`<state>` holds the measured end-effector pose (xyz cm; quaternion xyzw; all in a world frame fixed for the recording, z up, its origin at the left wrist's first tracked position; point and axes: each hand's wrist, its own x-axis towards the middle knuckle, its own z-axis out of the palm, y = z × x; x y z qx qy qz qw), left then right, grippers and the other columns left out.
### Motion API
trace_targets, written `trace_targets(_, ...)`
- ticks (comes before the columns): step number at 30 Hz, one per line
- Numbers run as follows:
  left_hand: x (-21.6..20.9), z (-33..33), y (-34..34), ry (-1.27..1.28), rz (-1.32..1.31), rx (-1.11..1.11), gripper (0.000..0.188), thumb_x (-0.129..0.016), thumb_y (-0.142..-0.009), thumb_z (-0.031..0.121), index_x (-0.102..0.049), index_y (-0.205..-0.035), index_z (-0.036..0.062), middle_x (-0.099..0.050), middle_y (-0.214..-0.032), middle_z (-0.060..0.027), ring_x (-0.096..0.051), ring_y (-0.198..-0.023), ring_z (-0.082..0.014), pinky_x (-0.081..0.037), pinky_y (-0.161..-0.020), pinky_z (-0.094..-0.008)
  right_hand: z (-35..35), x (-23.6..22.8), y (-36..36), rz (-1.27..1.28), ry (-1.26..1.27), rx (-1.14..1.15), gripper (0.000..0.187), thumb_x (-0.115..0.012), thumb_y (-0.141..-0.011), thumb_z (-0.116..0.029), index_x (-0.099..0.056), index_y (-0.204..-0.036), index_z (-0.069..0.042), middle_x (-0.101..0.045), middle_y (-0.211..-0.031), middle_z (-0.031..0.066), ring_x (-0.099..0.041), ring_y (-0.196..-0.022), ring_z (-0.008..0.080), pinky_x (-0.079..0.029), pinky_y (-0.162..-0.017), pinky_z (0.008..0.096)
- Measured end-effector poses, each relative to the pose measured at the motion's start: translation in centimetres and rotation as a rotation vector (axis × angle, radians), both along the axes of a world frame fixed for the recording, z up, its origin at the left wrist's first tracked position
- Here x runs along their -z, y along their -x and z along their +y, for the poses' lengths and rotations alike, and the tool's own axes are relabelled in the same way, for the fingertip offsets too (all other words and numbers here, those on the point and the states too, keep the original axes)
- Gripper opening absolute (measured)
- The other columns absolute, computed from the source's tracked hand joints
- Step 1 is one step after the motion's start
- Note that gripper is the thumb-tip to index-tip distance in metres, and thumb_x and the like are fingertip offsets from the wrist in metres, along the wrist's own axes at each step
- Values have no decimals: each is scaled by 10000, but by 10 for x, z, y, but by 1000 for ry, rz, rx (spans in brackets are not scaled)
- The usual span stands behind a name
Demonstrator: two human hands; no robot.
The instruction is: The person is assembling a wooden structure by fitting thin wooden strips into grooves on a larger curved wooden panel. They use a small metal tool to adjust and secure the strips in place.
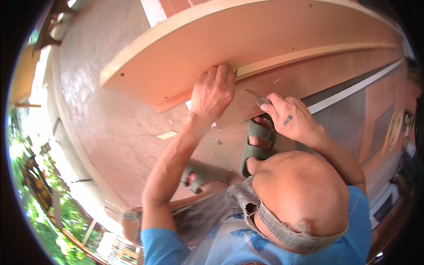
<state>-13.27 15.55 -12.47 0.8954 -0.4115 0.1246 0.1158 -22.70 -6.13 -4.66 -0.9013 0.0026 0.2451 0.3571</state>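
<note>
Left hand point(213, 92) at panel point(247, 37), apparent knife point(257, 98) in right point(289, 115).

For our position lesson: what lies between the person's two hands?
In the head view: the knife blade, jutting from the right hand but not touching the left hand, with a brown panel behind.

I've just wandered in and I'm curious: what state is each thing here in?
Knife: blade exposed, in the right hand
Right hand: closed around the knife
Left hand: fingers curled at the wooden panel; grip unclear
Wooden panel: tilted, strips along its edges
Sandals: worn on both feet
Trousers: worn, frayed, torn open at a knee
Pale scrap: lying loose on the floor
</note>
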Motion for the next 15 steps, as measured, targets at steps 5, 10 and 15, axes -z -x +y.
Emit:
trace_targets(5, 15, 20, 3, 74, 6, 63, 311, -720, -818, -7, -649, -1118, 31, -612, -1030, -98, -655, -895, -289, -559, -736, -418, 2, 22, 9, -72, -94, 33, 337, -574, -1071, -270, -586, -926, 33, -681, -737, 261, -678, -687, 468, -526, -634, 540)
trace_targets(10, -8, 59, 14, 149, 76, 240, 272, -815, -817, -9, -668, -1040, 43, -632, -936, -87, -685, -801, -246, -554, -629, -376, 4, 32, 17, -163, -107, 58, 319, -592, -1055, -263, -583, -950, 38, -682, -756, 268, -681, -723, 483, -527, -671, 565)
trace_targets(15, -9, 95, 40, -148, 349, 501, 78, -724, -846, 142, -689, -870, 77, -531, -777, -18, -591, -712, -210, -494, -590, -378, 15, 35, 2, -247, -169, 65, 251, -587, -1039, -208, -579, -982, 37, -685, -818, 294, -690, -788, 489, -540, -722, 563)
